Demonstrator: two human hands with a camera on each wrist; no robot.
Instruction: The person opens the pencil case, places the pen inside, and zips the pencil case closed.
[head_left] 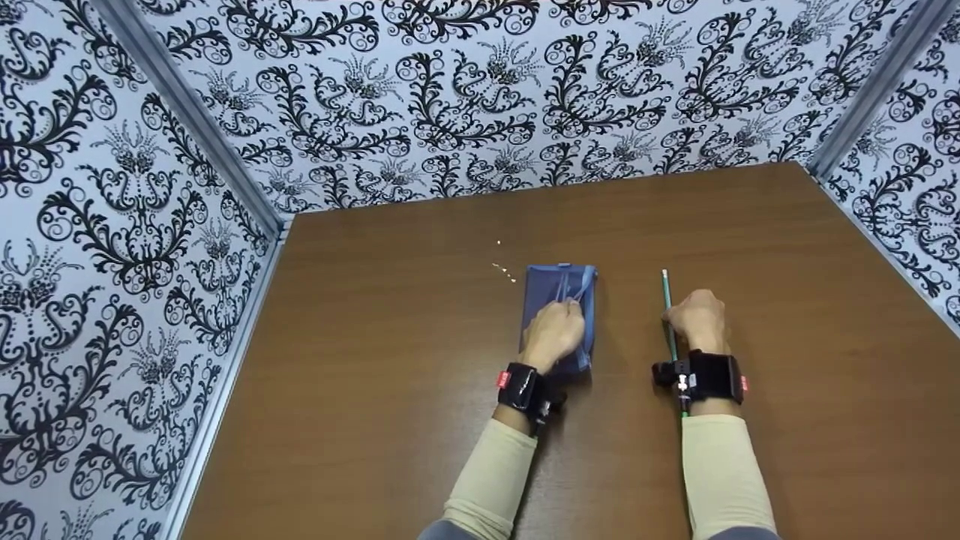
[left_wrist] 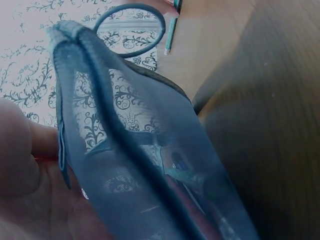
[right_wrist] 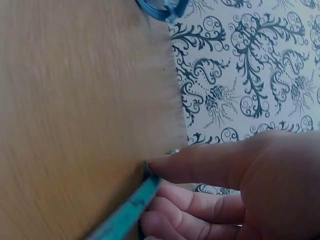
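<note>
A blue see-through mesh zip pouch (head_left: 538, 289) lies on the table, with a blue wrist loop showing in the left wrist view. My left hand (head_left: 553, 334) grips the pouch from above; its thumb and fingers hold an edge of the mesh (left_wrist: 200, 155). Inside the pouch are blurred items, one of them reddish, too dim to name. To the right, my right hand (head_left: 699, 315) pinches a slim green pencil (head_left: 667, 289) between thumb and fingers. The pencil's pale end points to the back of the table. In the right wrist view the pencil (right_wrist: 125, 212) runs toward the lower left.
Small white crumbs (head_left: 504, 271) are scattered on the brown wooden table (head_left: 375, 337), left of the pouch. Panels with a black scroll pattern (head_left: 480, 97) enclose the table at the back and sides. Each wrist wears a black strap with a camera.
</note>
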